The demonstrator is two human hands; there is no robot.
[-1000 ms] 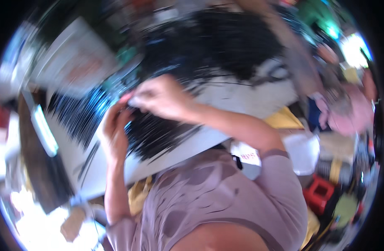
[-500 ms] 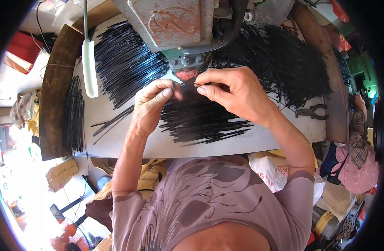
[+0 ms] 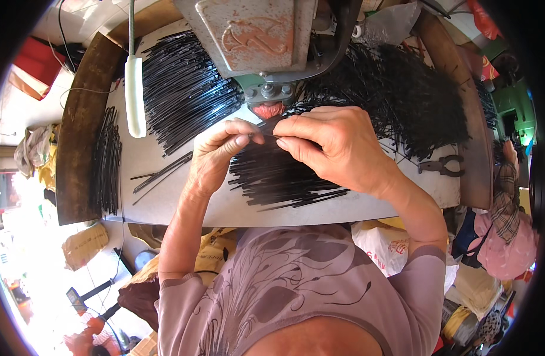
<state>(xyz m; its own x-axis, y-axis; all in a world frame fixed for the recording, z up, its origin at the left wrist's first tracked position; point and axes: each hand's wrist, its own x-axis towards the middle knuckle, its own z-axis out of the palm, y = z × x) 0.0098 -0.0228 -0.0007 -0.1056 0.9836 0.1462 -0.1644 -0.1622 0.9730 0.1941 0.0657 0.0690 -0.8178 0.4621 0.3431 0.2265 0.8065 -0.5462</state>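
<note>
My left hand (image 3: 216, 151) and my right hand (image 3: 339, 145) meet close together over the table in front of a machine. Each hand is closed in a pinch, and a thin dark strip (image 3: 267, 134) runs between the fingertips; its ends are hidden by my fingers. Below them lies a pile of slim black rods (image 3: 284, 178), roughly parallel. Just beyond my fingertips, a red cloth-like wad (image 3: 268, 111) sits under the bolted front of the machine head (image 3: 248, 38).
More black rods lie in a neat pile (image 3: 186, 89) at left and a tangled heap (image 3: 403, 98) at right. Pliers (image 3: 442, 166) rest near the right edge. A white lamp (image 3: 134, 98) hangs at left. A raised brown rim (image 3: 82, 148) borders the table. Another person's pink clothing (image 3: 505, 246) shows far right.
Both hands have come slightly nearer to me and closer to each other, and the right hand's fingers are more curled. The view has shifted a little.
</note>
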